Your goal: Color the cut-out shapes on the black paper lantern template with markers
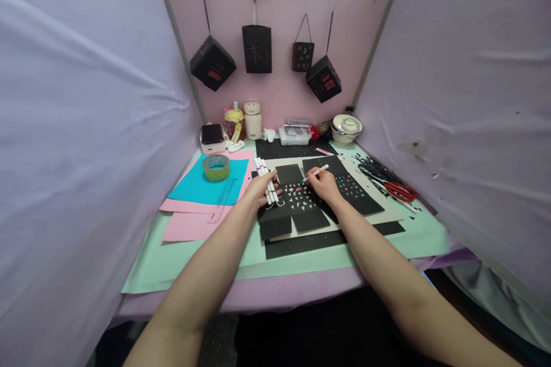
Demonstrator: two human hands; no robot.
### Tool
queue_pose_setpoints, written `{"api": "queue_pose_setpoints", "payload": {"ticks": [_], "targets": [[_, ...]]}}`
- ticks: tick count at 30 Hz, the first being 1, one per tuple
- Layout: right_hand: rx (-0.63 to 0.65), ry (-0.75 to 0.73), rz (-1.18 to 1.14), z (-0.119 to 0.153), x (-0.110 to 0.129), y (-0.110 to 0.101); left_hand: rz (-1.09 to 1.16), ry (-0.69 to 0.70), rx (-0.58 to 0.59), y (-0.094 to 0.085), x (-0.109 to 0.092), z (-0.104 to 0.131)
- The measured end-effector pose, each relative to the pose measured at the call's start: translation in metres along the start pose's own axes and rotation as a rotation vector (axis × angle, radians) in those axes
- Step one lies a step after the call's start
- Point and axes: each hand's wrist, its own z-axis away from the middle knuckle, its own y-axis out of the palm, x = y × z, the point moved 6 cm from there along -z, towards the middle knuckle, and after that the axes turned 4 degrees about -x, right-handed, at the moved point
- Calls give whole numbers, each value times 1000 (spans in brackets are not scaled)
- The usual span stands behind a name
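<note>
Open air above the blue sheet [185,186] — tape roll [216,168] standing in the way, scissors [400,191] at right

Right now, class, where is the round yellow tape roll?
The yellow tape roll lies at left in the head view, on the bright blue paper, beyond the clear plastic ruler.

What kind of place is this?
Probably a small curtained craft booth: black paper with cut-out shapes lies on the table, red-handled scissors sit beside black scraps, and decorated black boxes hang at the back.
</note>
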Motion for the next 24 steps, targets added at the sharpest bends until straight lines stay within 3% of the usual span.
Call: {"api": "queue_pose_setpoints", "payload": {"ticks": [24], "targets": [[13,-3,-33,1,3,0,-12,4,-24,-1,0,-2]]}}
